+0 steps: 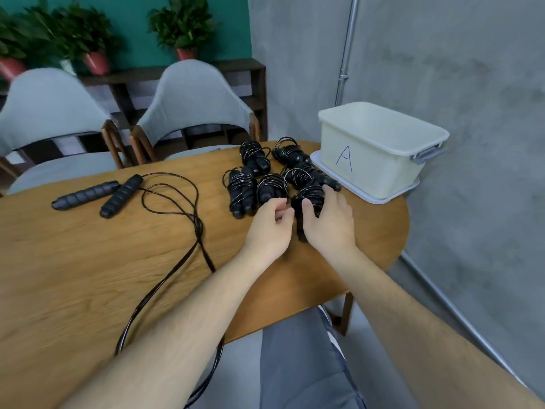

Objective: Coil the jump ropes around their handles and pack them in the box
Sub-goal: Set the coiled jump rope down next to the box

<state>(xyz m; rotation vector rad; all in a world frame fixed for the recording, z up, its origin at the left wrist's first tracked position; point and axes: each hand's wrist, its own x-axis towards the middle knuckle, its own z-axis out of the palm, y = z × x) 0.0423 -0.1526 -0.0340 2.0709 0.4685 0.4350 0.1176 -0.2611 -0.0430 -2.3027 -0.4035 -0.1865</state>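
Observation:
Several coiled black jump ropes (pixel 253 184) lie bunched on the wooden table (pixel 88 261) beside a cream box (pixel 380 149) marked "A", which stands on its lid. My right hand (pixel 330 219) holds the nearest coiled rope (pixel 308 196), thumb on its left side, fingers over its right. My left hand (pixel 269 222) is just left of that bundle, fingers curled, fingertips at the rope's wire; whether it pinches the wire is unclear. One uncoiled rope lies to the left, its two handles (pixel 97 194) side by side and its cord (pixel 182 219) trailing off the near edge.
Two grey-backed chairs (pixel 191 104) stand at the far side of the table. Potted plants (pixel 182 28) sit on a dark shelf behind them. A grey concrete wall with a metal pipe (pixel 348 48) runs along the right, close to the box.

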